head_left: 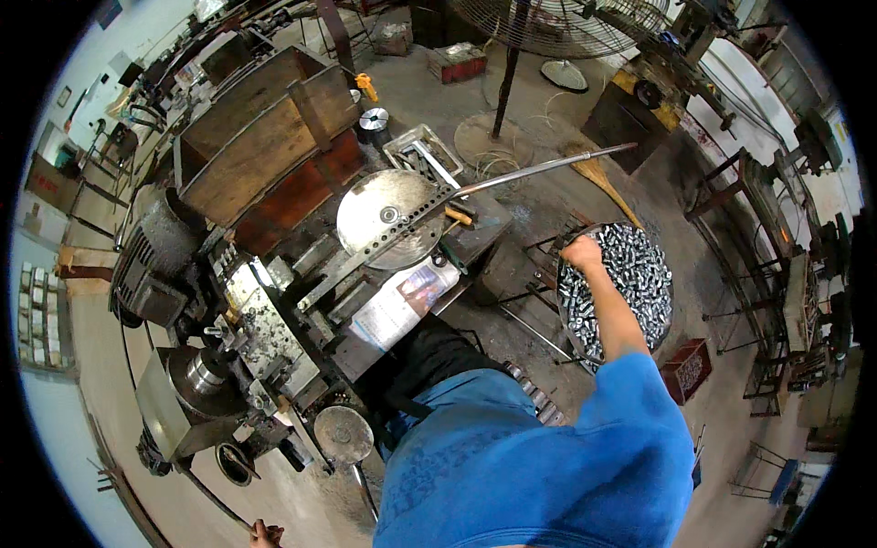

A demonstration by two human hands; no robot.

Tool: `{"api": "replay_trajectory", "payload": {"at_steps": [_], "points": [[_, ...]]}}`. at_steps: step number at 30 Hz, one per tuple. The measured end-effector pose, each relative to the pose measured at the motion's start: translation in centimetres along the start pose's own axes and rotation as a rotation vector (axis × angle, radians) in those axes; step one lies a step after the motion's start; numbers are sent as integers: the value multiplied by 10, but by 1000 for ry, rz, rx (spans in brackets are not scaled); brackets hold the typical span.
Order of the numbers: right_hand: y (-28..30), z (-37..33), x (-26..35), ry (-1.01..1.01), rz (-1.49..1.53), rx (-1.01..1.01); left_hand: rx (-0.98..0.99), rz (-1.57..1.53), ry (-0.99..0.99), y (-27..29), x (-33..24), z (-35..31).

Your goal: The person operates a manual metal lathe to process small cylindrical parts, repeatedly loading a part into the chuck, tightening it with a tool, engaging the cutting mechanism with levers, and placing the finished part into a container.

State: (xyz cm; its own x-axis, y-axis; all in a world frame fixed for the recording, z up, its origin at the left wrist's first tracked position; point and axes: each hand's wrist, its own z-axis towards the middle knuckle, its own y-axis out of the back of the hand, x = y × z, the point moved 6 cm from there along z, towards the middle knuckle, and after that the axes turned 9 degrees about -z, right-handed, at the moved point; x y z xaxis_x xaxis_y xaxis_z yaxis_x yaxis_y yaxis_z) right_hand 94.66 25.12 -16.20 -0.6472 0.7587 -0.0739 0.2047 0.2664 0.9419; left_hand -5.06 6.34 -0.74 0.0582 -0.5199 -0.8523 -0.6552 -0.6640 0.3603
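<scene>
Presently, right hand (pixel 581 253): at 3 o'clock, at the left edge of a round tub (pixel 561 306); fingers look curled but are hidden, so I cannot tell what they grip.
Metal cylinders (pixel 635 283): heaped in that tub, 3 o'clock; a hasty scoop could spill some over the rim.
Left hand (pixel 265 533): 7 o'clock, apparently at the end of a dark bar (pixel 217 504) (the frame crops it); grip cannot be told. An unintended push could shift the bar.
Long lever (pixel 548 173): toward 1 o'clock; a raised arm might knock it.
</scene>
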Motion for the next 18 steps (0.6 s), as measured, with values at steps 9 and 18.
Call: {"api": "replay_trajectory", "payload": {"at_steps": [9, 18], "points": [[132, -214, 177, 1146, 795, -132, 349, 121, -657, -157, -194, -152], [215, -469, 333, 1987, 987, 17, 1239, -483, -163, -315, -182, -206]]}}
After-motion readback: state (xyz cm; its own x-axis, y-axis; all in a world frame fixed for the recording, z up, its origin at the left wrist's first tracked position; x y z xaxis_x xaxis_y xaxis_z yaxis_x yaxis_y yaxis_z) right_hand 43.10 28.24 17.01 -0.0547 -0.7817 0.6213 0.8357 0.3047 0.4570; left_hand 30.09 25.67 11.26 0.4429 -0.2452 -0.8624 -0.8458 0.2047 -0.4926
